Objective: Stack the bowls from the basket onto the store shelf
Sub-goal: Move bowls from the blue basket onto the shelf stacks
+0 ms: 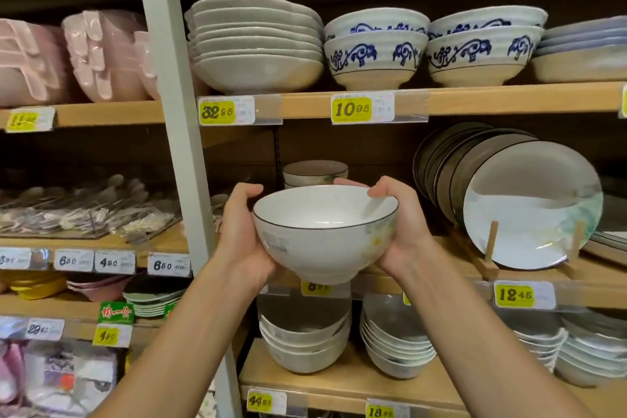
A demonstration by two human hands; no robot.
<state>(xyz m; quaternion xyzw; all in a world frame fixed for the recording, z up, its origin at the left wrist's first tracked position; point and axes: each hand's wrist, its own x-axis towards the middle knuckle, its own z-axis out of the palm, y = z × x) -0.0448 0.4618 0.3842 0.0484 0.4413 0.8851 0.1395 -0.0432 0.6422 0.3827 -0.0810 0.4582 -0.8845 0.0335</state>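
White glazed ceramic bowl (325, 234), frame centre, is clamped at opposite walls by left grip (237, 231) and right grip (403, 227); judged rigid, slippery, breakable; two-sided hold below rim advised.

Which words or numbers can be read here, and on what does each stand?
"10 98": upper yellow tag, under the blue-patterned bowls.
"12 45": right yellow tag, under the plates.
"6 50": white tag, left shelf edge.
Sticker on the held bowl: too small.
The rest: too blurred.

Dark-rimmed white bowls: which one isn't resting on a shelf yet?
The dark-rimmed white ceramic bowl in front, held at its sides by the left hand and right hand. The matching bowls behind it sit stacked on the wooden shelf.
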